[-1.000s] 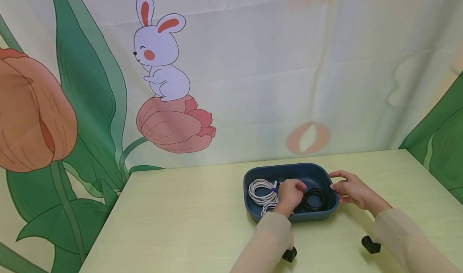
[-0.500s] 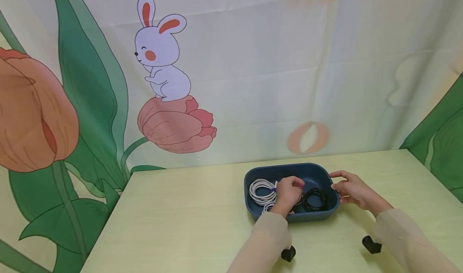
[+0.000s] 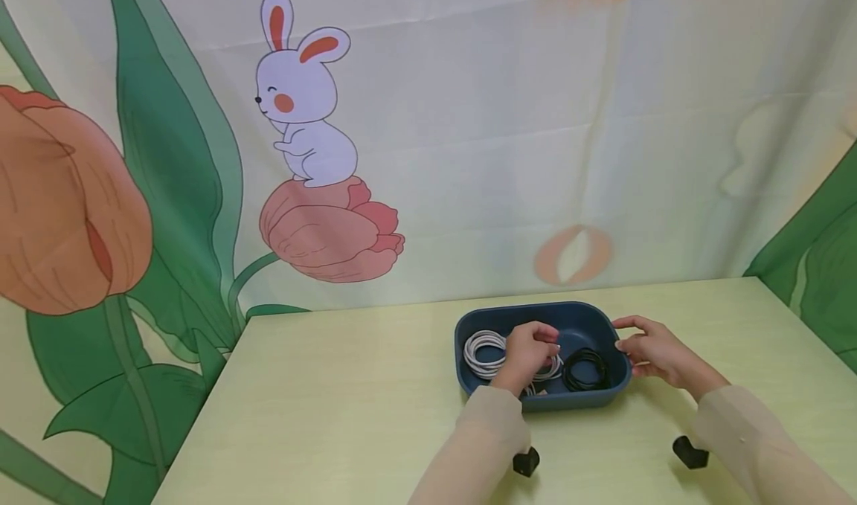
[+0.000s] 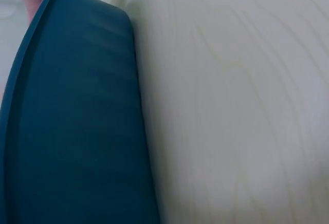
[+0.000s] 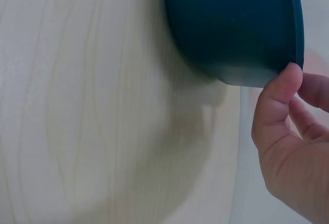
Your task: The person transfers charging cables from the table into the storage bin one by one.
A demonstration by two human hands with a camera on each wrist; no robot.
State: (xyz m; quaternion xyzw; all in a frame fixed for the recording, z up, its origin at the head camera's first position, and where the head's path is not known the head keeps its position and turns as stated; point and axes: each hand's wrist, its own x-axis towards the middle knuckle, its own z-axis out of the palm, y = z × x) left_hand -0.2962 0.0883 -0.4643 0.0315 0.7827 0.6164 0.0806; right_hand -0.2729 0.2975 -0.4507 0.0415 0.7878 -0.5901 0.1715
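Note:
A dark blue box [image 3: 544, 401] with rounded corners stands on the table. In it are a coiled white cable [image 3: 483, 355] at the left, another white cable [image 3: 556, 371] at the middle and a coiled black cable [image 3: 585, 370] at the right. My left hand [image 3: 529, 350] is over the two white cables, fingers bent, with a gap between thumb and index finger; the lower fingers are partly hidden. My right hand [image 3: 659, 352] grips the box's right end; the right wrist view shows the thumb [image 5: 288, 82] at its rim. The box's outer wall [image 4: 77, 106] fills the left wrist view's left side.
A pale wooden table [image 3: 348, 393] extends left of the box. Behind it hangs a cloth backdrop [image 3: 462, 155] printed with a rabbit and tulips. A black piece sits beneath each sleeve [image 3: 526, 462].
My left hand has shifted left and slightly away from me, uncovering more of the middle white cable. The right hand keeps its place on the box. The view has turned slightly left.

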